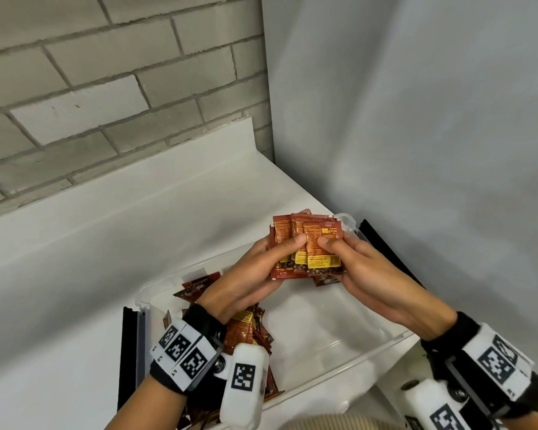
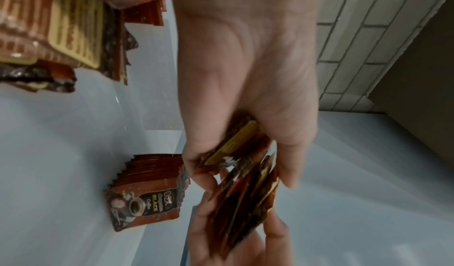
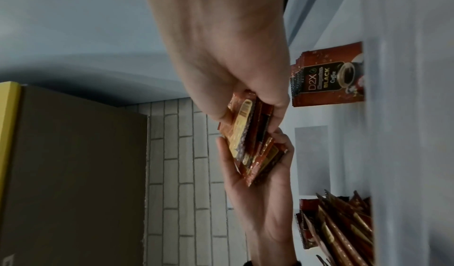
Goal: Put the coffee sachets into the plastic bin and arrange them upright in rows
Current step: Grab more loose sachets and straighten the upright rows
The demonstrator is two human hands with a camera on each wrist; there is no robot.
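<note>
Both hands hold one fanned stack of red-brown coffee sachets (image 1: 305, 246) above the far right corner of the clear plastic bin (image 1: 385, 346). My left hand (image 1: 288, 249) grips the stack from the left with its thumb on the front. From the right, my right hand (image 1: 333, 249) pinches the same stack (image 3: 250, 148). Inside the bin a short row of sachets (image 2: 147, 190) stands upright against the end wall. A loose pile of sachets (image 1: 246, 333) lies at the bin's left end, partly hidden under my left wrist.
The bin sits on a white counter (image 1: 106, 243) in a corner, with a brick wall (image 1: 106, 88) behind and a plain white wall (image 1: 416, 119) to the right. Black strips (image 1: 128, 352) flank the bin's ends. A brown cardboard box (image 3: 73, 173) shows in the right wrist view.
</note>
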